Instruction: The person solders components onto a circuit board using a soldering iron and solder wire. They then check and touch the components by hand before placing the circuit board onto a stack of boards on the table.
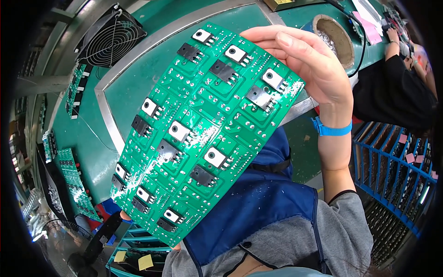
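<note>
A glossy green bench (140, 90) lies below. The right hand (319, 64) grips a flat green circuit board (207, 131); the left hand (124, 215) is mostly hidden, grip unclear.

Spreading out as a green worktop (129, 94), edged by a flat grey metal strip (110, 121) and catching a soft sheen. Showing a black fan (113, 40) with a round wire guard at upper left, and a dark caged fan (62, 244) at lower left near a teal rack (136, 240) bearing yellow notes (145, 262). Filling the right side with a blue-framed rack (390, 165), packed in dark rows and carrying pink slips (410, 158).
</note>
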Demonstrator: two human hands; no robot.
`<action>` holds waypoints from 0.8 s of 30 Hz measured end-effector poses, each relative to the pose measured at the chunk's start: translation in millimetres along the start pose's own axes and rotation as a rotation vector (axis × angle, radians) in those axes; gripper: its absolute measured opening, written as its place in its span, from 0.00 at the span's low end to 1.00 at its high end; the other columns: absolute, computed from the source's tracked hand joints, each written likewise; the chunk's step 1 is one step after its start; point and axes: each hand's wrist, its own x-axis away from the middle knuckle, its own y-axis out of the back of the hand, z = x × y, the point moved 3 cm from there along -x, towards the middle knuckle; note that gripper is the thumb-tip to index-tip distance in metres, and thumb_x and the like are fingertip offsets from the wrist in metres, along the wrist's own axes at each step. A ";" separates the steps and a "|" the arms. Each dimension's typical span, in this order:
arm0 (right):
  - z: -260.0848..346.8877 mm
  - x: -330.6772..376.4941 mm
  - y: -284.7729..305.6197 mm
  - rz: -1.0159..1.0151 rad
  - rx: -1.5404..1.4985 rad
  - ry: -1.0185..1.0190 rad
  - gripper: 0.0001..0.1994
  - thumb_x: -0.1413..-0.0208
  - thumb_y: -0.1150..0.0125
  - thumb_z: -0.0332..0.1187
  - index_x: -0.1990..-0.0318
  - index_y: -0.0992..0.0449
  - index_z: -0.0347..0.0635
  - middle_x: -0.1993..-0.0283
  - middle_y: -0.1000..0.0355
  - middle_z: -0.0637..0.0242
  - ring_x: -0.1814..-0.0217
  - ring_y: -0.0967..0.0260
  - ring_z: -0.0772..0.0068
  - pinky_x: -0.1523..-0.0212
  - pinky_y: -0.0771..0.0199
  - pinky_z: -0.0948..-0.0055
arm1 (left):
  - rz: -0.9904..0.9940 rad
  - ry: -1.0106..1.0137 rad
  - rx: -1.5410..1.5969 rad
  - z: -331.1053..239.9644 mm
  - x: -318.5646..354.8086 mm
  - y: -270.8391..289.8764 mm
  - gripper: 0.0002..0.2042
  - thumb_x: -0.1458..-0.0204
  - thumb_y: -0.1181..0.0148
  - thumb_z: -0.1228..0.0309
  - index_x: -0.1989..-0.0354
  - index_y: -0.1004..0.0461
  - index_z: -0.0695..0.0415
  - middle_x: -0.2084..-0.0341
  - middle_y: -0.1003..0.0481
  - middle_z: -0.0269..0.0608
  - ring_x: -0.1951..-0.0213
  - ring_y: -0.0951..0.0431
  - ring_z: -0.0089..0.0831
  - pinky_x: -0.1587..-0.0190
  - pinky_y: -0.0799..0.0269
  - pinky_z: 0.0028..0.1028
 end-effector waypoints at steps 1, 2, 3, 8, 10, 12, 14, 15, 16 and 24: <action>0.1 -0.2 -0.3 0.004 0.013 0.012 0.23 0.37 0.46 0.41 0.45 0.28 0.27 0.49 0.25 0.55 0.47 0.27 0.70 0.41 0.31 0.73 | -0.002 -0.004 0.001 0.0 1.0 0.3 0.38 0.50 0.42 0.59 0.31 0.46 0.59 0.35 0.40 0.55 0.36 0.37 0.54 0.36 0.39 0.57; -0.1 -0.4 -0.4 0.007 0.025 0.024 0.23 0.37 0.46 0.41 0.45 0.28 0.27 0.49 0.25 0.55 0.47 0.27 0.70 0.41 0.31 0.73 | -0.004 -0.006 0.000 -0.1 1.9 0.6 0.38 0.50 0.42 0.59 0.31 0.46 0.59 0.35 0.40 0.55 0.36 0.37 0.54 0.36 0.39 0.57; -1.0 -0.5 -0.5 0.011 0.025 0.023 0.23 0.37 0.46 0.41 0.45 0.28 0.27 0.49 0.25 0.55 0.47 0.27 0.70 0.41 0.31 0.73 | -0.005 -0.009 0.000 -0.1 2.8 1.0 0.38 0.50 0.42 0.59 0.31 0.46 0.59 0.35 0.40 0.55 0.36 0.37 0.54 0.36 0.39 0.57; -1.1 0.4 -1.2 0.007 0.033 0.031 0.24 0.37 0.46 0.42 0.44 0.29 0.27 0.49 0.25 0.55 0.47 0.26 0.70 0.42 0.31 0.72 | -0.013 -0.020 -0.002 -1.2 6.4 2.2 0.38 0.50 0.42 0.59 0.31 0.46 0.59 0.35 0.40 0.55 0.36 0.37 0.54 0.37 0.39 0.57; 0.7 1.0 0.0 0.030 0.051 0.024 0.25 0.36 0.49 0.42 0.43 0.30 0.26 0.47 0.26 0.53 0.44 0.28 0.67 0.40 0.32 0.70 | -0.016 -0.026 -0.004 -2.1 8.0 2.5 0.38 0.50 0.42 0.59 0.31 0.46 0.59 0.35 0.40 0.55 0.36 0.37 0.54 0.37 0.39 0.58; 0.7 0.7 -1.9 0.052 0.069 0.015 0.26 0.35 0.51 0.43 0.42 0.32 0.25 0.44 0.28 0.51 0.41 0.30 0.65 0.38 0.33 0.67 | -0.021 -0.031 -0.005 -2.8 10.5 3.2 0.38 0.50 0.43 0.59 0.31 0.46 0.59 0.35 0.40 0.55 0.36 0.37 0.54 0.37 0.39 0.58; 0.7 1.1 -3.8 0.016 0.036 0.028 0.23 0.36 0.47 0.41 0.44 0.29 0.27 0.49 0.25 0.55 0.47 0.26 0.70 0.43 0.30 0.73 | -0.025 -0.035 -0.007 -3.4 12.9 3.8 0.38 0.50 0.43 0.58 0.31 0.46 0.59 0.35 0.40 0.55 0.36 0.37 0.54 0.37 0.39 0.58; 0.2 0.8 -4.0 0.019 0.036 0.027 0.23 0.36 0.47 0.41 0.44 0.29 0.27 0.49 0.25 0.55 0.47 0.26 0.70 0.43 0.30 0.73 | -0.028 -0.038 -0.007 -3.5 14.2 4.1 0.38 0.50 0.43 0.58 0.31 0.46 0.59 0.35 0.40 0.55 0.36 0.37 0.54 0.37 0.39 0.58; -0.2 0.8 -3.6 0.016 0.039 0.023 0.23 0.36 0.47 0.41 0.44 0.29 0.28 0.49 0.25 0.56 0.47 0.26 0.71 0.43 0.30 0.73 | -0.030 -0.040 -0.008 -3.7 15.3 4.3 0.38 0.50 0.43 0.58 0.31 0.46 0.59 0.35 0.40 0.55 0.36 0.37 0.54 0.37 0.39 0.58; -1.8 0.9 -3.2 0.008 0.028 0.019 0.22 0.36 0.47 0.41 0.44 0.29 0.28 0.48 0.25 0.57 0.46 0.27 0.71 0.43 0.30 0.73 | -0.043 -0.061 -0.013 -5.7 22.7 6.3 0.38 0.49 0.43 0.58 0.31 0.46 0.59 0.35 0.41 0.55 0.36 0.37 0.54 0.37 0.39 0.58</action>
